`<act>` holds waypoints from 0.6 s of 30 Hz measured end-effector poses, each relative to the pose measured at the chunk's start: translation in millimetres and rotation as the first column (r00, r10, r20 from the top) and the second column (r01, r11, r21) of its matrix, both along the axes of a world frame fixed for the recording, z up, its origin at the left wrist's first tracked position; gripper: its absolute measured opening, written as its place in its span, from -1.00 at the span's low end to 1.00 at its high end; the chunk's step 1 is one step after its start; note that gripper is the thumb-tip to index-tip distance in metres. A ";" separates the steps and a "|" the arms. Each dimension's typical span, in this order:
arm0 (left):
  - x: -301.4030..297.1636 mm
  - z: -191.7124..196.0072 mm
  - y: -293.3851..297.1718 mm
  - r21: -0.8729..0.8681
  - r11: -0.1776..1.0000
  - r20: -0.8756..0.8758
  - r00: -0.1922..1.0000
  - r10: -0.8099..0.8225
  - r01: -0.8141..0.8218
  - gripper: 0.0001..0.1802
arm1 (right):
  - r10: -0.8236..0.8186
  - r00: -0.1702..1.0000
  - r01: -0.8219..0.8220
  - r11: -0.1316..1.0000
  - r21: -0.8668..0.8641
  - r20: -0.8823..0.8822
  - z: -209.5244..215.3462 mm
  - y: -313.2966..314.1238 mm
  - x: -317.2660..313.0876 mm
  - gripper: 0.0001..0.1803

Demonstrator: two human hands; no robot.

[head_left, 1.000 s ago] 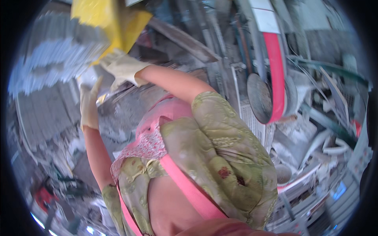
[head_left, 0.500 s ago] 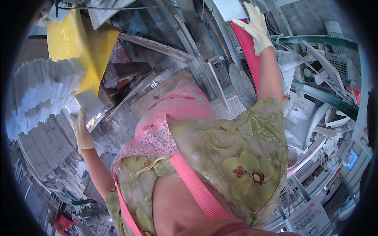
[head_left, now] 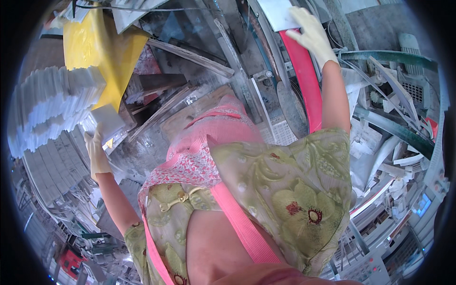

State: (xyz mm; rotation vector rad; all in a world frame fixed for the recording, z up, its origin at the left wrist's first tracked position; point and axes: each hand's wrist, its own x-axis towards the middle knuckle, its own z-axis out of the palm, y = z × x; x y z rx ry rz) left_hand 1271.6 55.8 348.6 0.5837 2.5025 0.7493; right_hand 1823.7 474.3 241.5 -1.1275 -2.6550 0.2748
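Observation:
My left hand (head_left: 98, 153), in a pale rubber glove, is at the lower edge of a square white tile (head_left: 105, 120), its fingers closed on that edge. The tile stands just beside a long row of thin white tiles (head_left: 52, 102), packed upright. Far off to the right, my right hand (head_left: 311, 40), gloved alike, reaches forward with fingers apart. Its fingertips lie at the side of a flat white slab (head_left: 277, 14), which sits at the far end of a red strip (head_left: 304, 78). Whether the fingertips press on the slab is hard to tell.
A yellow sheet (head_left: 97, 52) hangs behind the row of tiles. Wooden boards (head_left: 190, 57) lie across the middle. Grey stacked slabs (head_left: 57, 161) are on the left. Green metal bars (head_left: 394, 128) and broken pieces fill the right, with a control panel (head_left: 368, 270) at lower right.
My right hand has come slightly down and right, turning inward at the white slab's side. My left hand stays at the tile's edge. The whole view has shifted a little.

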 end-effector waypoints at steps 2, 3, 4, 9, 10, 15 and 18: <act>-5.7 -1.2 -6.1 -0.002 0.998 -0.089 0.994 -0.065 0.065 0.04 | 0.054 0.985 -0.089 0.973 0.214 0.165 -2.3 -21.2 -28.1 -0.17; -9.0 -2.1 -8.9 0.044 0.994 -0.021 0.995 -0.100 0.100 -0.15 | 0.033 0.972 -0.094 0.962 0.256 0.235 -6.4 -28.9 -39.9 -0.17; -11.8 -3.9 -11.1 0.060 0.989 -0.012 0.991 -0.133 0.134 -0.32 | -0.050 0.954 -0.050 0.946 0.320 0.297 -12.2 -32.4 -52.6 -0.30; -7.9 -5.0 -34.6 0.038 0.826 -0.341 0.784 -0.518 0.563 -0.54 | -0.220 0.934 0.133 0.945 0.298 0.282 -15.3 -29.4 -76.2 -0.48; -5.1 -8.2 -35.4 0.146 0.827 -0.342 0.812 -0.473 0.543 -0.53 | -0.282 0.941 0.259 0.956 0.136 0.186 -6.5 -30.7 -74.7 -0.44; -25.8 -19.9 -20.7 0.055 0.984 -0.176 0.972 -0.155 0.167 -0.20 | -0.503 0.579 0.039 0.803 -0.594 -0.642 53.7 -58.8 -126.0 -0.58; -41.2 -21.4 -20.0 -0.150 0.964 -0.205 0.947 -0.246 0.218 0.16 | -0.199 0.718 -0.129 0.904 -0.408 -0.667 50.9 -135.5 -220.7 -0.60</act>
